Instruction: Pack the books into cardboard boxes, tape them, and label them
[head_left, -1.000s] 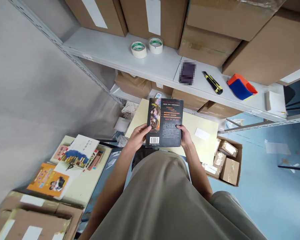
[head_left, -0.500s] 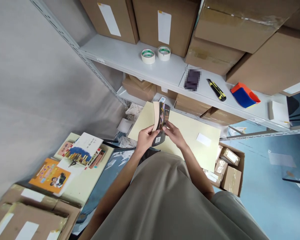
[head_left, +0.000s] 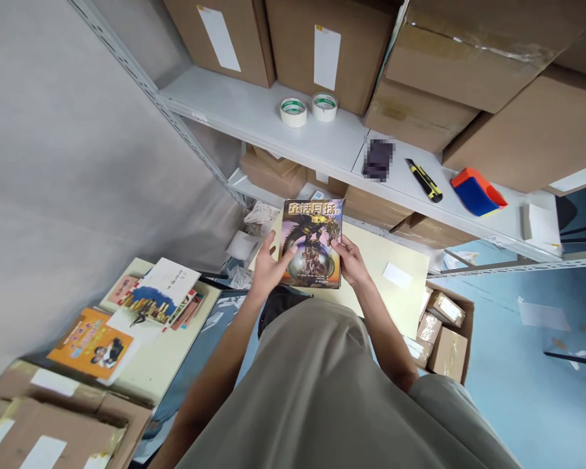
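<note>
A paperback book faces me, its front cover showing a dark dragon, a glass globe and yellow lettering. My right hand pinches its right edge, thumb on the cover and fingers behind. At the lower left side my left hand has its thumb across the cover; its other fingers reach along and partly behind the left edge. Beneath the book is a pale yellow tabletop, and a white slip of paper lies on it to the right.
On the grey shelf ahead are two tape rolls, a utility knife, an orange-blue object and big cartons. Several books lie on a left side table. An open carton of small boxes stands right.
The book has turned from its spine and barcode side to its front cover, now flat toward me. My left hand has shifted left and opened its fingers somewhat.
</note>
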Motion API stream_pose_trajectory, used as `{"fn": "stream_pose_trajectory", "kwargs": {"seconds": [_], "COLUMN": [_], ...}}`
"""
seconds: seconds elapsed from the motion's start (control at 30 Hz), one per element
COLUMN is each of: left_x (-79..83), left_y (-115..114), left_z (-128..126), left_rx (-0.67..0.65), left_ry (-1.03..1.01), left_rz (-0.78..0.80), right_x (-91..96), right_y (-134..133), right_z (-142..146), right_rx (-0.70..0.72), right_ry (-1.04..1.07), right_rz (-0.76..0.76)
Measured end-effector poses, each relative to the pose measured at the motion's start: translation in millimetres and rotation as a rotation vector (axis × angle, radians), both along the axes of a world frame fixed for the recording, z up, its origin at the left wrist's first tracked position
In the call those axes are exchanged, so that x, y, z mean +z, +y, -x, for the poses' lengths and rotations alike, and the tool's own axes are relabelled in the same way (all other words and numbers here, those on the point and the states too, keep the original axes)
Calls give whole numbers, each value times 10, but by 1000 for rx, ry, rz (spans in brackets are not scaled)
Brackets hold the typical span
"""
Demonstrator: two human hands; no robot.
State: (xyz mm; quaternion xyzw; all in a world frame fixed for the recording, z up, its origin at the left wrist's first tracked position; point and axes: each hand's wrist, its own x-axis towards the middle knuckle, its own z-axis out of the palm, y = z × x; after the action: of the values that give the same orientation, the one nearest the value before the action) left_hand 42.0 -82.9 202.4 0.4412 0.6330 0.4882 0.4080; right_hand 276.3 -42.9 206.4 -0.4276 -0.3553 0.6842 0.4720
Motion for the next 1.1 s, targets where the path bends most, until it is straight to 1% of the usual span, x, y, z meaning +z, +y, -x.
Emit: {"fn": "stream_pose_trajectory", "kwargs": {"seconds": [0.07, 0.13, 0.17, 0.3, 0.43, 0.5, 0.57, 0.67, 0.73, 0.83, 0.9, 1.0, 1.1], "left_x": [31, 91, 121, 195, 221, 253, 308, 424, 510, 615, 652, 653, 621], "left_y": [42, 45, 36, -10, -41, -47, -43, -26, -25, -50, -82, -143, -219], "left_z": [159, 231, 238, 207, 286, 374, 459, 527, 532, 512, 499, 484, 470], "left_rx": [-67, -141, -146, -116, -140, -162, -202, -230, -204, -173, -170, -150, -99], "left_ry": [-167, -289, -316, -319, -269, -176, -64, 58, 96, 105, 87, 19, -51], "left_rz": [71, 124, 135, 118, 72, -2, -136, -368, -443, -454, -452, -436, -352], "right_x": [41, 54, 51, 31, 62, 99, 140, 187, 206, 241, 274, 321, 330], "right_y": [-21, -40, -45, -34, 1, 19, 31, 30, 15, -16, -34, -55, -73], "right_z": [-50, -64, -63, -65, -140, -195, -239, -254, -232, -199, -202, -246, -301], "right_rx": [55, 87, 96, 142, 173, 185, 192, 165, 144, 139, 147, 159, 163], "right_ry": [51, 68, 71, 46, -85, -173, -235, -238, -222, -252, -271, -259, -244], "right_rz": [40, 43, 41, 9, -167, -262, -381, -575, -643, -669, -670, -649, -588]}}
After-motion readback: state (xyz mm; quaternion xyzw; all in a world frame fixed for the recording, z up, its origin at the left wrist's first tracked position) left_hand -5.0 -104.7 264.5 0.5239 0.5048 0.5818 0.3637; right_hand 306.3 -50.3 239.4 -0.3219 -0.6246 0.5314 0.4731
